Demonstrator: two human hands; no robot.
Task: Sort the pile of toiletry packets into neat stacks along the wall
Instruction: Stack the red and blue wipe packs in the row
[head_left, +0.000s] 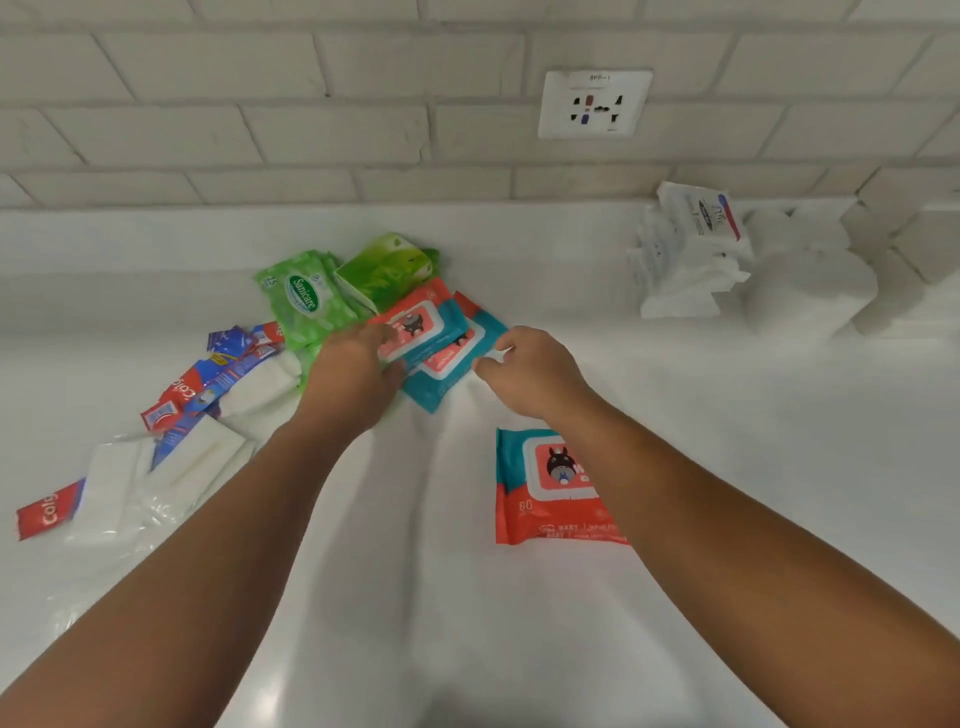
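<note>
Two red-and-teal baby wipe packets (441, 340) lie overlapped in the middle of the white counter. My left hand (353, 371) grips the left edge of the upper packet. My right hand (530, 369) hovers just right of them with fingers loosely curled, holding nothing. A third red-and-teal packet (540, 483) lies nearer me, partly under my right forearm. Behind the pair sit a green Sanicare wipe packet (301, 296) and a green tissue box (387, 270). Toothpaste sachets and boxes (208, 384) and white packets (182, 457) are scattered at the left.
A stack of white packets (685, 249) and white tissue rolls (810, 286) stand along the brick wall at the right. A wall socket (595, 104) is above the counter. A clear plastic wrapper (130, 514) lies at the left.
</note>
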